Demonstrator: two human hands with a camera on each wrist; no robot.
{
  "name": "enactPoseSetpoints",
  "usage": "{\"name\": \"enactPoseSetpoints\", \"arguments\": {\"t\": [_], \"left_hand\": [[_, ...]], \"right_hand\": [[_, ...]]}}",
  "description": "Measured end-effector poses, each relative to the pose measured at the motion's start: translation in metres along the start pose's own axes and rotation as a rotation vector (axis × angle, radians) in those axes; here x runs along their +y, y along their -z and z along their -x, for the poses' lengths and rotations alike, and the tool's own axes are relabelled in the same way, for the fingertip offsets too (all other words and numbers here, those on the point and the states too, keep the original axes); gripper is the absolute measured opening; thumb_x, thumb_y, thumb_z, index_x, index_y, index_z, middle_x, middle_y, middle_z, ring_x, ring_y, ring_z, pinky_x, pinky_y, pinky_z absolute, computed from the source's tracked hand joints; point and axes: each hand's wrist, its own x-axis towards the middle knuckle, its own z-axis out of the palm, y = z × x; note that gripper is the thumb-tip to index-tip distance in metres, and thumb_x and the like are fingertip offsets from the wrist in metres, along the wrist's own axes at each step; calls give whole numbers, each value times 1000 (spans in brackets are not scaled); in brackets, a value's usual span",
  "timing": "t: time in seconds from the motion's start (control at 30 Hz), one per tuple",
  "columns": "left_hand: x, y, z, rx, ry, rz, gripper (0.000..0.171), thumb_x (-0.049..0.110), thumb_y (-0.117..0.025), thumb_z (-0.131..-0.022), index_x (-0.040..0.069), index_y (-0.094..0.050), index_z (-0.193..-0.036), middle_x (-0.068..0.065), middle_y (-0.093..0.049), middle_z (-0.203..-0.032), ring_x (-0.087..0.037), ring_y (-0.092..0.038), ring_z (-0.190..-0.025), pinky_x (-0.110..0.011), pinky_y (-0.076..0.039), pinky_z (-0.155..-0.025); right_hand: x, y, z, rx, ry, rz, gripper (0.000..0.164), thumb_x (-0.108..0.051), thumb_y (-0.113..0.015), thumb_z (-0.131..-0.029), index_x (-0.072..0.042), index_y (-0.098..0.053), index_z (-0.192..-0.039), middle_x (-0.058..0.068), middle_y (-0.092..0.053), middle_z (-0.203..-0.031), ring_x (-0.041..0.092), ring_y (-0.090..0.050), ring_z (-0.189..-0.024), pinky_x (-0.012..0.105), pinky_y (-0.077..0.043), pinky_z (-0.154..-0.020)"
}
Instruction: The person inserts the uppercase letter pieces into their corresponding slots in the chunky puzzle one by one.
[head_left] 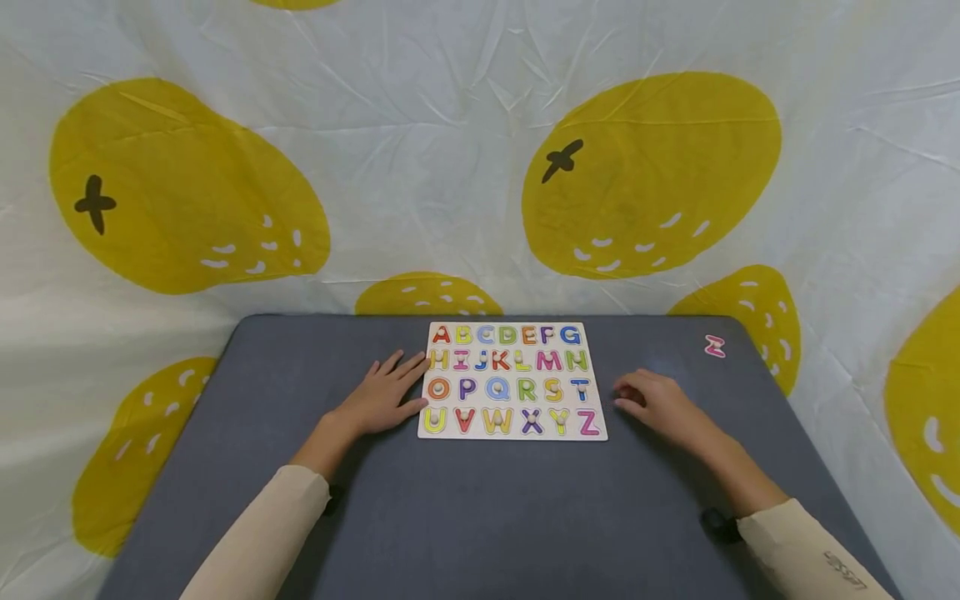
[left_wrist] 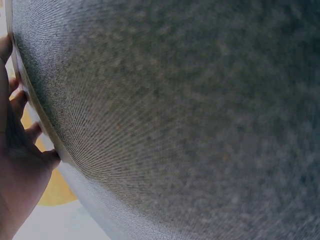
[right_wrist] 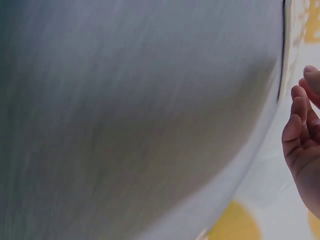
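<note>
A white alphabet peg puzzle board (head_left: 512, 405) lies flat on the table, with colourful letters in rows, most with small knobs. My left hand (head_left: 382, 398) rests at the board's left side, fingers spread, fingertips touching its edge. To the right of the board is my right hand (head_left: 660, 406), just off the edge, fingers loosely bent; nothing shows between them in the right wrist view (right_wrist: 306, 150). A loose pink letter Z piece (head_left: 715, 346) lies near the table's far right corner. At the board's lower right, a pink Z space (head_left: 588, 422) has no knob.
The dark grey table (head_left: 465, 525) extends in front of the board and to both sides. Behind and beside it hangs a white cloth (head_left: 420, 167) with large yellow fruit shapes, close to the table's far edge.
</note>
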Motion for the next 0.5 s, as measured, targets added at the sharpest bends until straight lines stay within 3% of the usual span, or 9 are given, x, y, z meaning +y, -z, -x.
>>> {"name": "enactPoseSetpoints", "arguments": {"t": [0.3,0.5], "left_hand": [[2,1,0,-9,0,-2,78,54,-55,-103,21,-24,-166,-3,-25,-172,-41,-16,-159,-71,-16,-122],[0,-1,0,-7,-1,-7,78,54,-55,-103,21,-24,-166,-3,-24,-172,-41,-16,-159,-71,-16,-122]], "right_hand": [[84,32,11,54,-174,86,17,-8,-79,-90,1,-73,-104,13,-73,-91,29,-69,-80,49,-55,-73],[117,43,10,112,-274,93,22,-5,-75,-93,9,-69,-109,24,-70,-94,41,-67,-85,61,-51,-78]]}}
